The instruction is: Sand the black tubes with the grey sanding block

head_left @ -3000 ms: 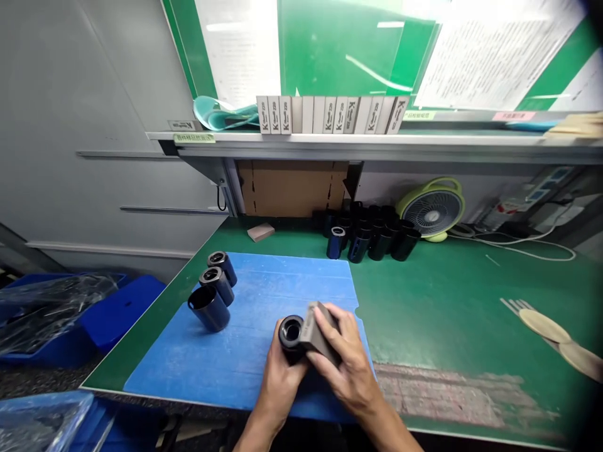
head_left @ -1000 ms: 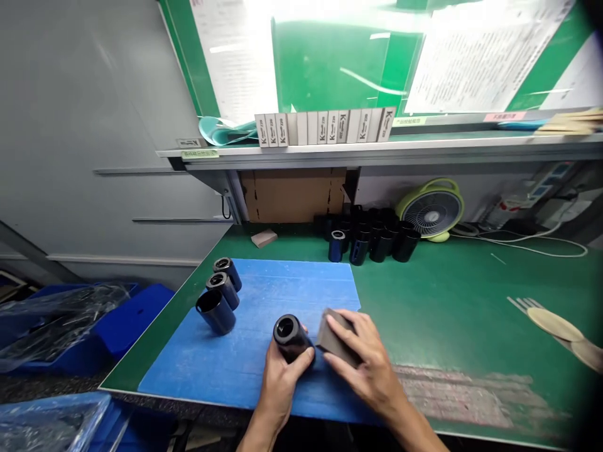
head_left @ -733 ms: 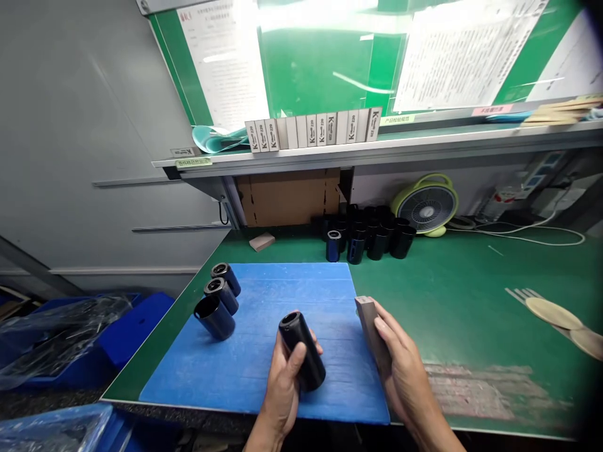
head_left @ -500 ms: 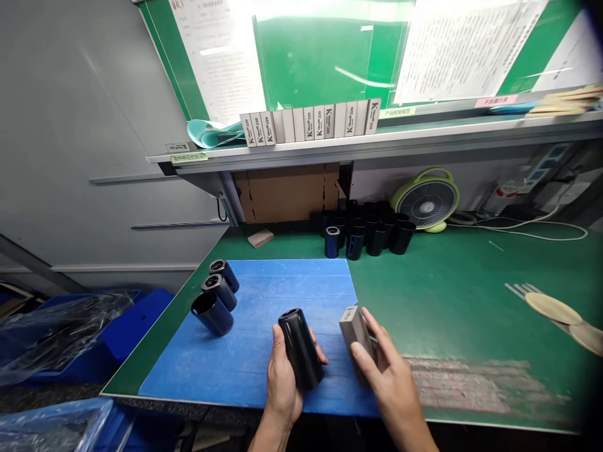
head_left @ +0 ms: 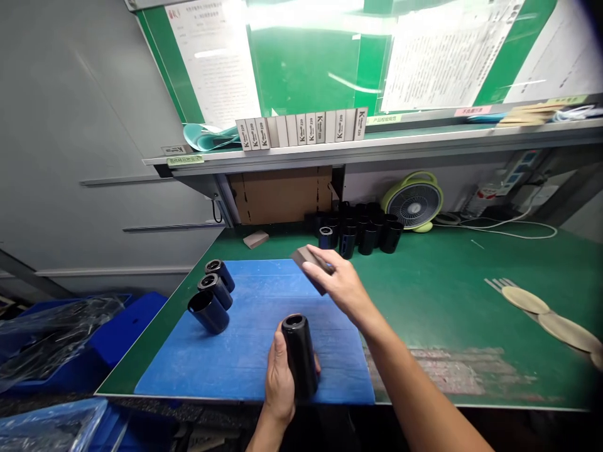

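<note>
- A mat [head_left: 254, 295] is lying on the table [head_left: 433, 270].
- Three cylinders [head_left: 215, 294] are standing along the mat's left edge.
- Right of them, the left hand [head_left: 281, 375] is holding a tube [head_left: 300, 358]; behind it, the right hand [head_left: 342, 279] is holding a block [head_left: 302, 256].
- Behind the mat, a cylinder cluster [head_left: 367, 238] is standing left of a fan [head_left: 413, 207].

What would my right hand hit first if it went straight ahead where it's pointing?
Probably the brown cardboard panel under the shelf, with the grey block in your right hand touching first, though depth is hard to judge.
</note>
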`<state>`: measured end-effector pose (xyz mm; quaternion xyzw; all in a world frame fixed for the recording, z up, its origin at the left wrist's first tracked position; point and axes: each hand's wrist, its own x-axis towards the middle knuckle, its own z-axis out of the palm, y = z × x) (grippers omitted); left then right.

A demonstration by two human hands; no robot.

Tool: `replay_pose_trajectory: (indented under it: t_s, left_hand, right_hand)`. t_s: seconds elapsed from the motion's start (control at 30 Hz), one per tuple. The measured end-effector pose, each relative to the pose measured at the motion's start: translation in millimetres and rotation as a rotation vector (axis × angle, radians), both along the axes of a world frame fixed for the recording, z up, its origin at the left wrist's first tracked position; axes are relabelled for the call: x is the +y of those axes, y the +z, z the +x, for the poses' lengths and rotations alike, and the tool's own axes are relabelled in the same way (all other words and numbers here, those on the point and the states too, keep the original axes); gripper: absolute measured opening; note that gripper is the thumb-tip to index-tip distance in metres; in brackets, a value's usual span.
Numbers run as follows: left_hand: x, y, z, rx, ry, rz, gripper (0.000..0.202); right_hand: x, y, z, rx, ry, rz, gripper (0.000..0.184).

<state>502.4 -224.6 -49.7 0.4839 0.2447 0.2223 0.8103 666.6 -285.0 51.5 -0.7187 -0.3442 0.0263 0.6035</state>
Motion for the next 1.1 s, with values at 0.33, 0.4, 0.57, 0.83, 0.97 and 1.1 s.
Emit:
replay_pose_trajectory:
  t_s: [0.33,0.4,0.57,0.83,0.97,1.1]
  left_hand:
    - [11,-9.6,-4,-0.046,-0.102,0.274,0.067]
    - [14,-15.0,-5,-0.068,-0.056,0.417,0.063]
    - [14,-21.5,-5,-0.128,-0.055,0.532,0.067]
    - [10,-9.1,-11,-0.161,-0.187,0.734,0.069]
    - [26,-1.3,-15,-0.049,0.008,0.895,0.061]
    - [39,-1.0,-20,0.043,0.087,1.239,0.059]
  right_hand:
    - [-78,-27.2,-70,0.033,0.027,-0.171,0.05]
    - [-68,-15.3,-77,-0.132,0.075,-0.275,0.048]
    - [-59,-5.6,-76,-0.225,0.12,-0.371,0.043]
    - [-54,-21.6,-27,-0.146,-0.059,-0.212,0.046]
    - [-85,-42.1,-14,0.301,-0.124,0.097,0.052]
    - [-118,-74.1,-27,0.602,-0.182,0.281,0.055]
